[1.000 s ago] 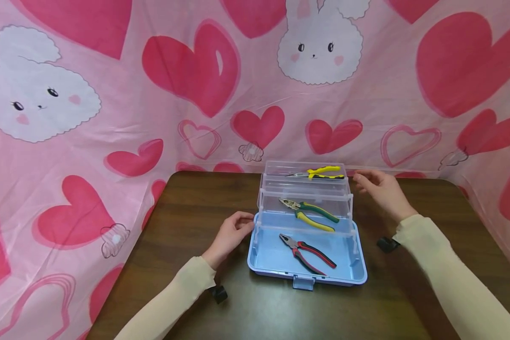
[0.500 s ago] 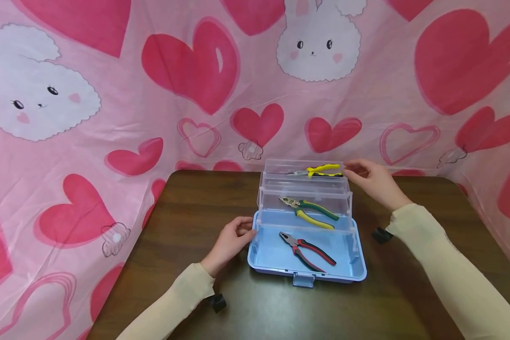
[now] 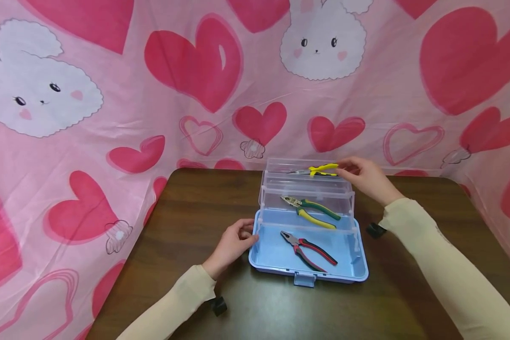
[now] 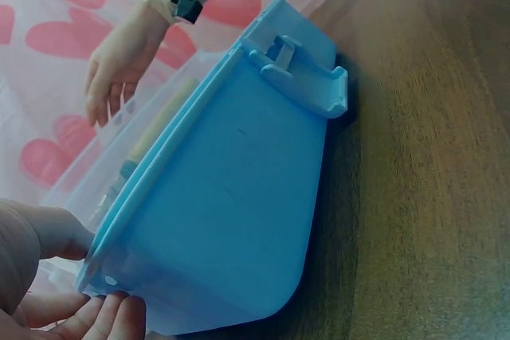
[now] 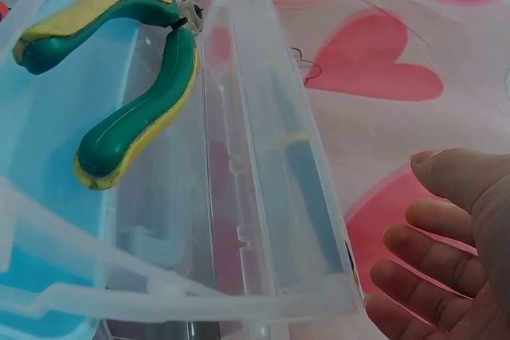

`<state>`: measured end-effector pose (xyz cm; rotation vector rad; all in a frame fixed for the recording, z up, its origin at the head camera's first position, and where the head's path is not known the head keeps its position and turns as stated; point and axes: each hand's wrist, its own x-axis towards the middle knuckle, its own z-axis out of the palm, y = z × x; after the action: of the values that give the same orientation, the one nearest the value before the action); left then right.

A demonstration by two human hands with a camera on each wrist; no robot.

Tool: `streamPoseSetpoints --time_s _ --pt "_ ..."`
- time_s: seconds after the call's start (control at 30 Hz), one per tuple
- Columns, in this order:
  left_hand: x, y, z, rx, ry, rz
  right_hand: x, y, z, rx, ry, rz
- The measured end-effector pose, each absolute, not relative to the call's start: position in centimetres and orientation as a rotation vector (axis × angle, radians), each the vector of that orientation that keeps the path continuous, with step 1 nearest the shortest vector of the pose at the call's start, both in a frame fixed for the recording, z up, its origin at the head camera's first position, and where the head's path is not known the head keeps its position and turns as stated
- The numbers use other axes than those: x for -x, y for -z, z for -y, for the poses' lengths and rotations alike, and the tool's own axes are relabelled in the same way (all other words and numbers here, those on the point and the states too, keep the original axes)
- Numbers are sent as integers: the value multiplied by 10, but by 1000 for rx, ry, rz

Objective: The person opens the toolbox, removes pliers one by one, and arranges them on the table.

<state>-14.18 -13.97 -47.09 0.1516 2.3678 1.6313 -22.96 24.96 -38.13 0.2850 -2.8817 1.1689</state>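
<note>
A blue toolbox (image 3: 272, 257) with clear fold-out trays stands opened on the table. My left hand (image 3: 230, 243) grips its left rim; the left wrist view shows the thumb over the edge and fingers outside the wall (image 4: 231, 197). Yellow-and-black long-nose pliers (image 3: 324, 167) lie in the top tray. Over their handle ends hovers my right hand (image 3: 367, 177), fingers loosely bent and holding nothing in the right wrist view. Green-and-yellow pliers (image 3: 320, 206) rest in the lower tray, also seen in the right wrist view. Red-and-black pliers (image 3: 298, 243) lie in the blue base.
The wooden table (image 3: 187, 203) extends around the toolbox. Behind it hangs a pink cloth (image 3: 165, 108) printed with hearts and rabbits. A blue latch (image 3: 304, 279) sticks out at the toolbox front. Black wrist devices (image 3: 376, 230) sit under both cuffs.
My right hand has moved left, from beside the top tray to over the long-nose pliers' handle ends. My left hand has slid slightly toward the front along the toolbox rim.
</note>
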Motion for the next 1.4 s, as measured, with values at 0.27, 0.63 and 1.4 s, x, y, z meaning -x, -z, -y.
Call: streamPoseSetpoints --time_s 0.27,0.63,1.4 --pt "142 470 140 -161 -1627 -2368 240 381 -241 -315 -1150 2896" --pt "140 475 140 -156 -1628 -2365 261 379 -233 -424 -1030 2975" --pt "138 477 140 -186 -1683 -2363 284 383 -220 -592 -805 3049"
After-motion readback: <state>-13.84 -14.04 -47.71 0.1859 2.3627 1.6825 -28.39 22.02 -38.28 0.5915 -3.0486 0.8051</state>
